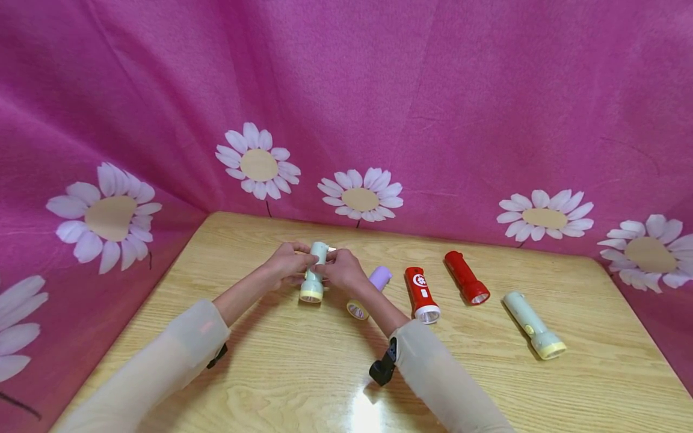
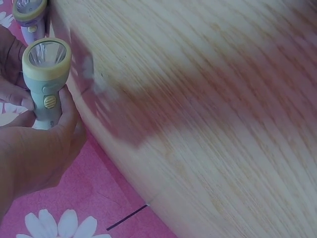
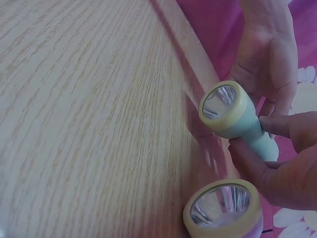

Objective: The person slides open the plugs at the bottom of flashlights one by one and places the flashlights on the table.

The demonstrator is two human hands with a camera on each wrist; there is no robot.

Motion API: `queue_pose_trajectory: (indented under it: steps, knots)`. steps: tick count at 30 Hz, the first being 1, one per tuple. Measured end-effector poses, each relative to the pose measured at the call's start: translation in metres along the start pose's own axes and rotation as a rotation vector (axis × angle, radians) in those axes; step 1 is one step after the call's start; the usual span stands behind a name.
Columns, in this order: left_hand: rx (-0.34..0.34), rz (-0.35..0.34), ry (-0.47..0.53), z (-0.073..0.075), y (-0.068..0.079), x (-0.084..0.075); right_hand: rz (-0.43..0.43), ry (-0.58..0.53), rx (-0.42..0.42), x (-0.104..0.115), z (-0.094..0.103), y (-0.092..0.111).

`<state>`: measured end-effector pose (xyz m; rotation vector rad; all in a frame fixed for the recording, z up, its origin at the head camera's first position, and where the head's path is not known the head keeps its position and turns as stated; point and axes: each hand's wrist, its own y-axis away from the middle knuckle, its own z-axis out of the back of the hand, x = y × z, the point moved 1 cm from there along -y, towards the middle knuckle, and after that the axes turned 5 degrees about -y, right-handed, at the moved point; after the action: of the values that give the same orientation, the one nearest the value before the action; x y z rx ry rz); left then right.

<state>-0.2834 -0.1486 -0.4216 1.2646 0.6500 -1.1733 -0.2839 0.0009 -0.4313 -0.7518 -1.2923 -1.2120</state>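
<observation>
A mint-green flashlight with a pale yellow head is held between both hands, lens end toward me. My left hand grips its body from the left, and in the left wrist view thumb and fingers lie around the barrel below a striped yellow switch. From the other side my right hand pinches the barrel; in the right wrist view its thumb and finger sit just behind the flashlight's head. A small white piece shows by the right fingertips. Beneath the right forearm lies a purple flashlight, partly hidden.
Right of the hands, on the wooden table, lie a red flashlight with a white rim, an all-red flashlight and another mint-green flashlight. A pink cloth with daisies surrounds the table's back and sides.
</observation>
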Motion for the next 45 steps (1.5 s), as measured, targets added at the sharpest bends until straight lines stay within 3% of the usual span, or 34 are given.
queue_pose_trajectory:
  steps: [23, 45]
  knots:
    - [0.003, 0.028, -0.001, -0.0006, -0.0017, 0.0027, -0.009, 0.091, -0.020, -0.0026, -0.0022, 0.0010]
    - [-0.004, -0.004, -0.039, -0.0028, -0.0034, 0.0050, -0.031, 0.154, -0.057, -0.0028, -0.0027, 0.0004]
